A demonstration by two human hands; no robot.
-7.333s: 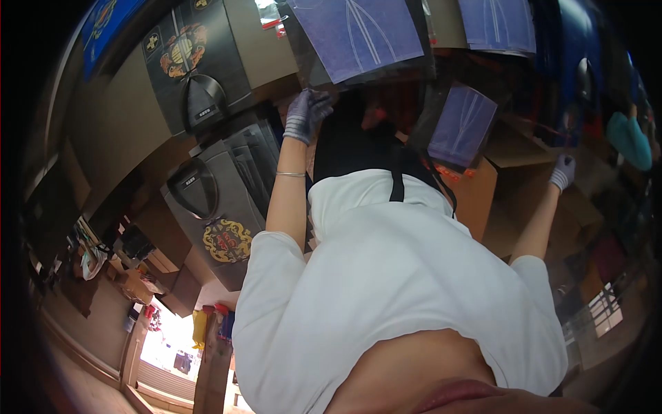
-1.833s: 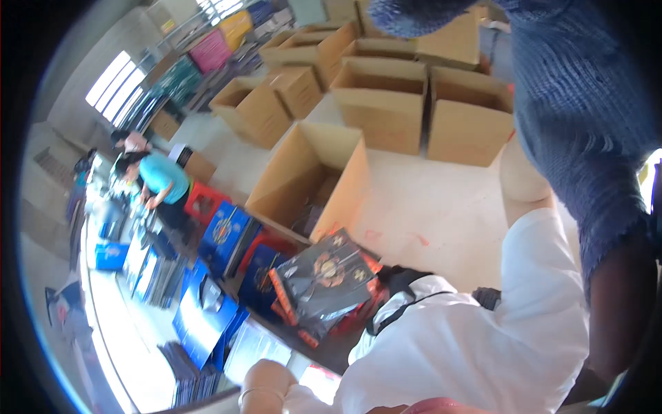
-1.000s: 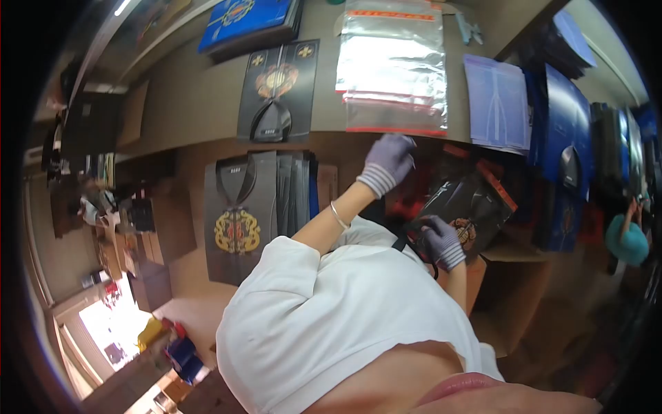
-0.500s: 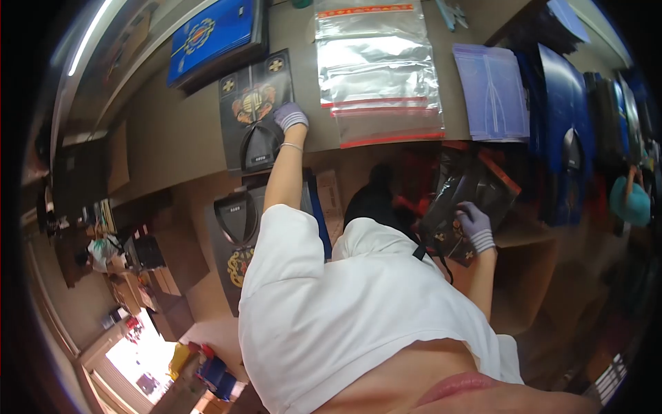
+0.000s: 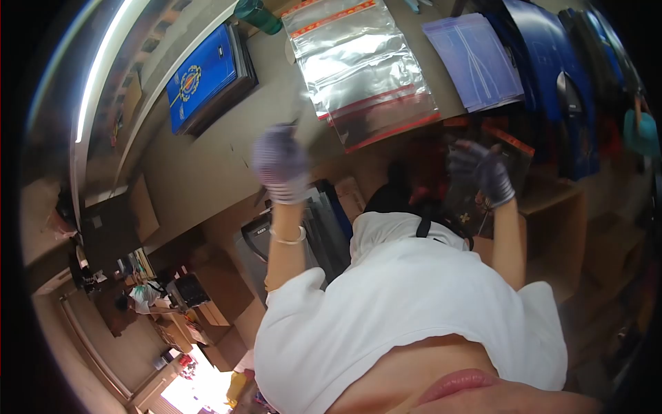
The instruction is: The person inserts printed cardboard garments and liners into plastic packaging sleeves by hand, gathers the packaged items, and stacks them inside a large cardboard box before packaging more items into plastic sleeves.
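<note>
My left hand [image 5: 281,162], in a striped glove and blurred, is closed over the near table edge. Thin dark slivers stick out on both sides of it, apparently the black printed folder seen edge-on. My right hand [image 5: 483,169], gloved too, has its fingers spread over the black packaged folders [image 5: 507,155] below the table edge. Clear plastic bags [image 5: 362,62] with red edges lie on the table [image 5: 200,165] between and beyond my hands. To their right is a stack of purple sheets [image 5: 476,65].
A stack of blue folders [image 5: 203,79] and a green container [image 5: 258,15] stand at the back left. Grey folders [image 5: 321,231] are below the near edge. More blue folders [image 5: 569,103] are at right, near a co-worker's teal sleeve [image 5: 641,131]. A cardboard box [image 5: 555,234] stands below right.
The black printed folder has left its place on the table, where my left hand touched it. My left hand has moved nearer the edge. My right hand has risen and spread its fingers. The view has turned.
</note>
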